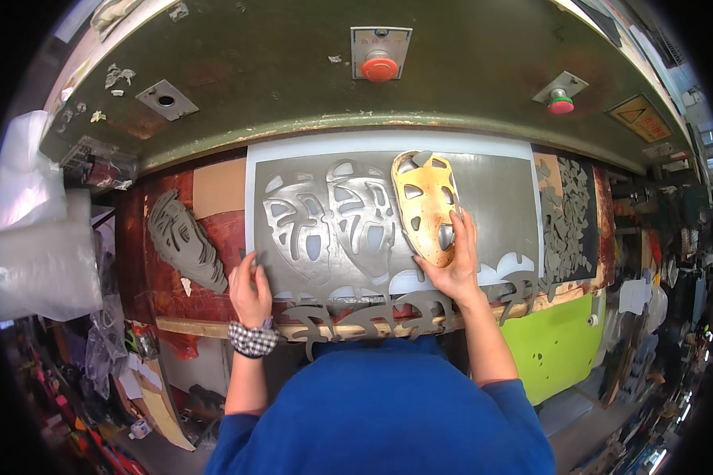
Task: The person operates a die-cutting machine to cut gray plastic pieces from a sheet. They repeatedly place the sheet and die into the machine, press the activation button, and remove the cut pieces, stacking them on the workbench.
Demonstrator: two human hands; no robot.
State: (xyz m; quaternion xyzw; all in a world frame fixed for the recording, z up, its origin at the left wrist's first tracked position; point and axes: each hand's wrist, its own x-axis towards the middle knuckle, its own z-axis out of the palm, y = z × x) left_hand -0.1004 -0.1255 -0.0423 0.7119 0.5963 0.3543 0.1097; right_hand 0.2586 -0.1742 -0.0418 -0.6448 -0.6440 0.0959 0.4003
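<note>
My right hand (457, 265) has its thumb and fingers around the near right end of a yellow, sole-shaped cutting die (421, 194) with several openings. The die lies on a dark grey foam sheet (495, 198). To its left the sheet carries two cut sole outlines (297, 218), with pale board showing through the holes. By the sheet's near left corner is my left hand (251, 293), its fingers slightly bent and apart, with nothing visible in it. Curved grey offcut strips (364, 317) hang along the near edge.
A stack of grey cut pieces (184, 241) lies left of the white board (251, 182). Grey scraps (566, 214) pile up at right. Across the far side runs a green machine beam (277, 71) with a red button (381, 68) and a green-and-red button (561, 103).
</note>
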